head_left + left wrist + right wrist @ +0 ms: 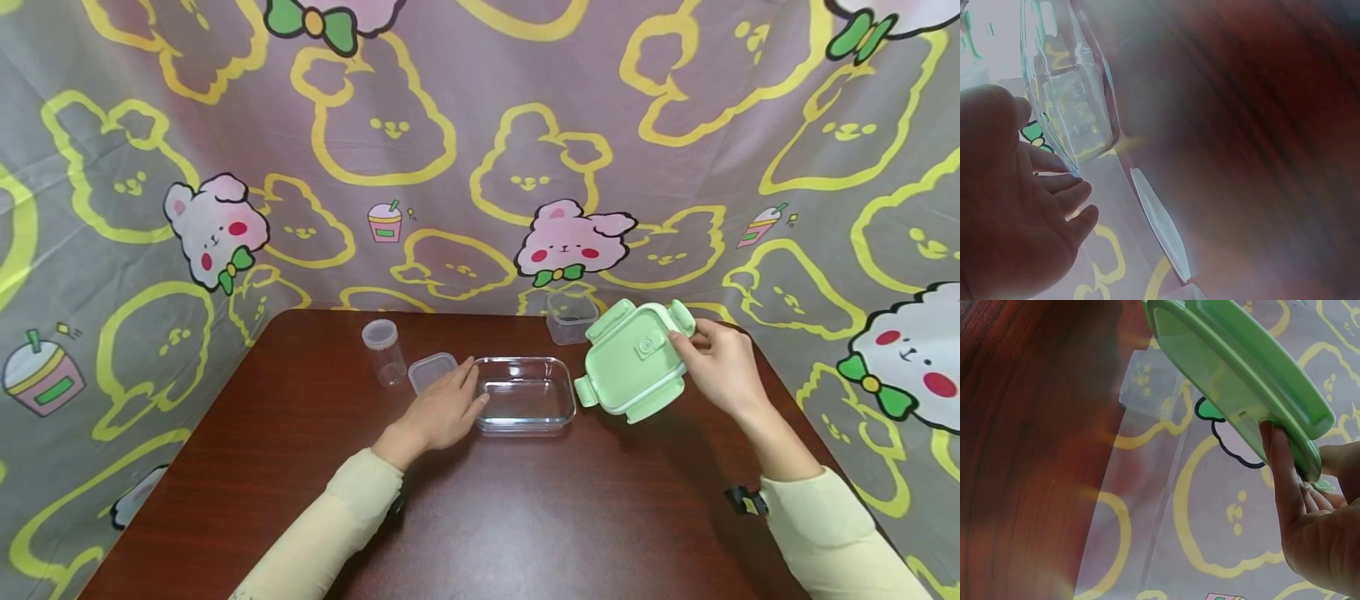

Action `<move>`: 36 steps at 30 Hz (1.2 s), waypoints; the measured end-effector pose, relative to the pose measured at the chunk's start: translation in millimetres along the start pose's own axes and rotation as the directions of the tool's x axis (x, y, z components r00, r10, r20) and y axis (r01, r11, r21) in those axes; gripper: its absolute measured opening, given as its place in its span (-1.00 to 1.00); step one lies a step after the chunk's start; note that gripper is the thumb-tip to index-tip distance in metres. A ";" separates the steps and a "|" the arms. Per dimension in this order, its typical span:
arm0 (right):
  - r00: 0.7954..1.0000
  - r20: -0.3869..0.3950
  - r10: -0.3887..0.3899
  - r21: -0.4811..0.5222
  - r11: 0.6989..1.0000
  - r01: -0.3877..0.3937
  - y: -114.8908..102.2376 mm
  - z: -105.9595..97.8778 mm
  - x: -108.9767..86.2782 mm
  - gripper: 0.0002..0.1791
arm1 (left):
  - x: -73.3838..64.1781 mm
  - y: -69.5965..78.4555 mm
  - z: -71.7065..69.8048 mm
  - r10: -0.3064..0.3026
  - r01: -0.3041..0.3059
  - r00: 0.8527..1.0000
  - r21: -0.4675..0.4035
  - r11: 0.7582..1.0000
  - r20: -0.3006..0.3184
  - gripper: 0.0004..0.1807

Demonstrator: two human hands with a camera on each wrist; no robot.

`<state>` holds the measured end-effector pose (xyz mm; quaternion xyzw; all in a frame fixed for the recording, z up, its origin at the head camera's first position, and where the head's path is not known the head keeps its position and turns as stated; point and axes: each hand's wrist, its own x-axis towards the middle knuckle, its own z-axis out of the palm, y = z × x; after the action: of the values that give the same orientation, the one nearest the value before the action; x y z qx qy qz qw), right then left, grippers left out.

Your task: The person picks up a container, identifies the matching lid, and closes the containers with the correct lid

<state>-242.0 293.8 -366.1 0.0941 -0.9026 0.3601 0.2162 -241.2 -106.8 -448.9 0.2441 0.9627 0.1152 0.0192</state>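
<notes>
A rectangular clear glass food container [525, 423] stands on the table, uncovered. My left hand [441, 408] rests at its left side, fingers extended along the rim; the left wrist view shows fingertips touching the glass corner. To the right, my right hand [722, 365] holds a light green lid [628, 363] by its right edge, raised and tilted, apart from the container. The lid has flaps on its sides, swung outward, and a small round valve. In the right wrist view, thumb and fingers pinch the edge of the green lid [1235, 381].
Beyond my left hand lies a flat translucent square lid [432, 369]. A clear cylindrical jar [388, 362] with a cap stands left of it. A small clear plastic box [570, 323] sits near the table's back edge, beside a patterned curtain [450, 167].
</notes>
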 end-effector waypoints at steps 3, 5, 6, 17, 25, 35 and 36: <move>1.000 -0.004 -0.004 0.002 1.000 0.004 -3.1 -0.6 -0.3 -0.64 | 1.4 0.5 -1.3 0.004 -0.004 1.000 -0.004 1.000 -0.016 -0.27; 1.000 -0.009 -0.006 -0.002 1.000 0.006 -4.1 -1.9 -0.5 -0.63 | 2.0 1.4 -2.5 0.010 -0.011 0.999 -0.010 1.000 -0.030 -0.29; 1.000 -0.014 -0.007 -0.004 1.000 0.007 -4.6 -2.5 -0.4 -0.63 | 2.1 2.0 -3.3 0.012 -0.012 0.999 -0.012 1.000 -0.033 -0.30; 0.999 -0.045 -0.026 0.013 1.000 0.027 -9.4 -5.6 0.7 -0.64 | 4.8 4.1 -5.1 0.032 -0.035 0.995 -0.031 0.999 -0.093 -0.40; 0.999 -0.050 -0.012 0.045 0.999 0.014 -14.4 -7.2 0.9 -0.64 | 7.5 2.5 -4.8 0.032 -0.035 0.993 -0.027 0.999 -0.117 -0.41; 0.997 -0.081 -0.015 0.069 0.997 0.020 -17.5 -6.9 2.1 -0.65 | 8.0 1.1 -6.6 0.036 -0.039 0.990 -0.018 0.999 -0.135 -0.40; 0.996 -0.084 -0.017 0.072 0.997 0.023 -17.7 -6.6 2.3 -0.65 | 7.9 1.1 -6.9 0.036 -0.039 0.990 -0.018 0.999 -0.136 -0.40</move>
<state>-236.2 285.5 -350.1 0.0959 -0.8782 0.3941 0.2535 -248.3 -103.5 -441.7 0.2534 0.9558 0.1420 -0.0460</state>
